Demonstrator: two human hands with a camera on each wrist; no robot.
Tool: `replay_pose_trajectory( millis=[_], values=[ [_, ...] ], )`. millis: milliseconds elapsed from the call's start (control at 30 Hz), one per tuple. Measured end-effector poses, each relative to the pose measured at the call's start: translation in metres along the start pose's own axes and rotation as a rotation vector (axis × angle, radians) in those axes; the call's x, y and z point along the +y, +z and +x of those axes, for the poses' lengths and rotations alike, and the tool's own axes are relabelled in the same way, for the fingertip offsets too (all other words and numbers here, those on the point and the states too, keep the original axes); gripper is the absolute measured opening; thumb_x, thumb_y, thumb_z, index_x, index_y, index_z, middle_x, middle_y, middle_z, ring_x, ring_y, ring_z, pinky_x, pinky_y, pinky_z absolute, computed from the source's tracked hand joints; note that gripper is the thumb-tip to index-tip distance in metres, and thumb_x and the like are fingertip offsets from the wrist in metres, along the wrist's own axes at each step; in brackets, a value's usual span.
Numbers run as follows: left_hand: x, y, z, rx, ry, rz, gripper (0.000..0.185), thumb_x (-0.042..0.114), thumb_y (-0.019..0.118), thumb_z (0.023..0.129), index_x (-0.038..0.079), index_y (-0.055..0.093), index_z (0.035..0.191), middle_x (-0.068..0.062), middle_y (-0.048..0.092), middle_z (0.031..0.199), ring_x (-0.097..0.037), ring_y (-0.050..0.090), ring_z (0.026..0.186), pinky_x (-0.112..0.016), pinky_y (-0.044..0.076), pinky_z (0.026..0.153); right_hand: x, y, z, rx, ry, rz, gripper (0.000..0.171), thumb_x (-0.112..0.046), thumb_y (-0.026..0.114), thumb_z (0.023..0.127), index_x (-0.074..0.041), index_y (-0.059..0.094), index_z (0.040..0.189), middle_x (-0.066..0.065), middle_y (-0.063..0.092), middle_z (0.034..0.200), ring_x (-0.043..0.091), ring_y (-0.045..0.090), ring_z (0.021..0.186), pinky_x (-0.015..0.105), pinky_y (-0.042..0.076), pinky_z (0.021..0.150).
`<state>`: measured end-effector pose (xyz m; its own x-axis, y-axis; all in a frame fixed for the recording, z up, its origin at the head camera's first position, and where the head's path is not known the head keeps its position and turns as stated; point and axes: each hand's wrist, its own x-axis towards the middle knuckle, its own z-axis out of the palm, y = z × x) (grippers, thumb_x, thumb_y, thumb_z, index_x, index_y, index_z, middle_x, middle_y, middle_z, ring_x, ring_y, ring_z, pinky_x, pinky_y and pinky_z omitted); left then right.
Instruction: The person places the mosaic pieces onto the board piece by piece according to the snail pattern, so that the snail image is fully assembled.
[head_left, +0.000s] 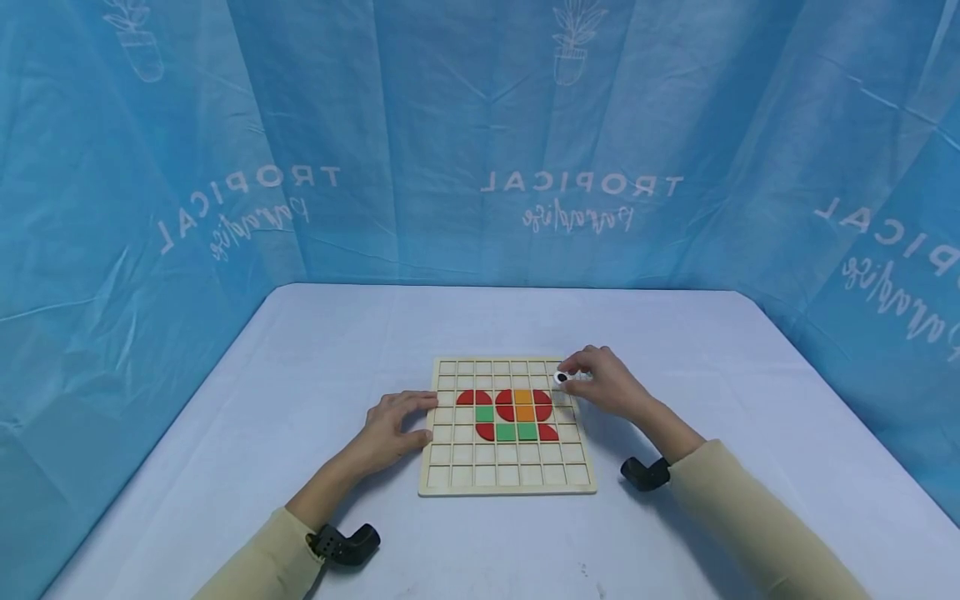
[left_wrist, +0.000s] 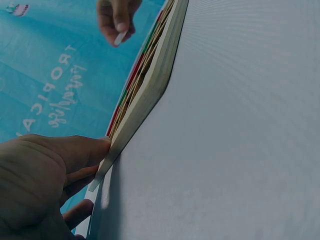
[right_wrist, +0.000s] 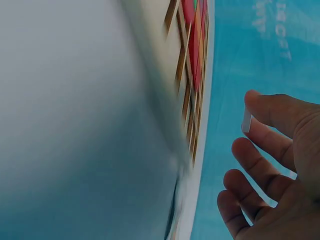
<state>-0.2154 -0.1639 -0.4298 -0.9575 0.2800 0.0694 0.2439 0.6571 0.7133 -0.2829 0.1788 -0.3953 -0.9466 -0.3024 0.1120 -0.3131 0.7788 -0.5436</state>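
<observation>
Steadied at the left, piece held at the right

Leftmost, the left hand [head_left: 393,427] lies flat on the counter [head_left: 300,400], its fingers straight and pressed against the left edge of the board [head_left: 507,487]. The left wrist view shows the fingertips [left_wrist: 97,147] touching that edge, which looks like a way to keep the board from sliding.

The board is a pale wooden tray cut into a grid of square cells, lying flat near the middle of the counter. Most cells hold nothing. A cluster in the middle rows is filled: red pieces [head_left: 474,397] with rounded sides along the top and bottom of the cluster, a green square [head_left: 484,413] at its left, two orange squares [head_left: 524,405] stacked one above the other, and two more green squares [head_left: 517,432] in the lowest filled row. Together they form a compact coloured pattern.

Further right, the right hand [head_left: 606,384] hovers over the far right corner of the board, pinching a small white disc [head_left: 562,377] with a dark centre between thumb and fingertips. The disc sits just above the cells at that corner, apart from the coloured cluster. In the right wrist view the disc [right_wrist: 246,120] shows edge-on at the fingertips, the other fingers loosely curled beneath.

Blue sheeting [head_left: 150,167] printed with white lettering closes in the counter on three sides.
</observation>
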Motion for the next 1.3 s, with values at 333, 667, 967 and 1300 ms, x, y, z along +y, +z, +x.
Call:
replay_pose_trajectory(
  millis=[333, 667, 967, 1300],
  values=[
    [0.001, 0.0, 0.0, 0.009, 0.008, -0.005, 0.047, 0.013, 0.067, 0.081, 0.01, 0.057, 0.127, -0.005, 0.049, 0.141, -0.033, 0.029, 0.136, -0.056, 0.015, 0.109, -0.049, 0.034, 0.032, -0.07, -0.052, 0.026, 0.024, -0.027, 0.072, 0.081, -0.019, 0.07, 0.103, -0.001, 0.063, 0.101, 0.018, 0.048, 0.098, 0.035, 0.046, 0.084],
    [0.002, -0.001, 0.0, 0.01, 0.015, -0.014, 0.046, 0.012, 0.068, 0.081, 0.009, 0.058, 0.126, -0.005, 0.05, 0.14, -0.032, 0.032, 0.133, -0.055, 0.015, 0.108, -0.069, 0.055, 0.056, -0.127, -0.057, 0.05, 0.023, -0.025, 0.07, 0.082, -0.015, 0.069, 0.103, 0.001, 0.063, 0.099, 0.017, 0.049, 0.096, 0.031, 0.047, 0.078],
    [0.0, 0.0, 0.0, 0.002, 0.011, -0.017, 0.047, 0.013, 0.067, 0.081, 0.01, 0.057, 0.127, -0.004, 0.049, 0.141, -0.032, 0.031, 0.134, -0.055, 0.014, 0.109, -0.073, 0.063, 0.062, -0.174, -0.007, 0.012, 0.025, -0.029, 0.07, 0.082, -0.017, 0.068, 0.104, 0.0, 0.061, 0.103, 0.017, 0.046, 0.1, 0.031, 0.048, 0.079],
    [0.002, 0.001, 0.001, 0.026, 0.021, -0.018, 0.046, 0.012, 0.068, 0.08, 0.009, 0.058, 0.125, -0.006, 0.051, 0.138, -0.032, 0.032, 0.132, -0.056, 0.014, 0.109, -0.071, 0.065, 0.063, -0.187, -0.006, -0.052, 0.024, -0.031, 0.072, 0.081, -0.019, 0.07, 0.102, 0.001, 0.06, 0.102, 0.018, 0.046, 0.101, 0.032, 0.047, 0.079]
  ],
)
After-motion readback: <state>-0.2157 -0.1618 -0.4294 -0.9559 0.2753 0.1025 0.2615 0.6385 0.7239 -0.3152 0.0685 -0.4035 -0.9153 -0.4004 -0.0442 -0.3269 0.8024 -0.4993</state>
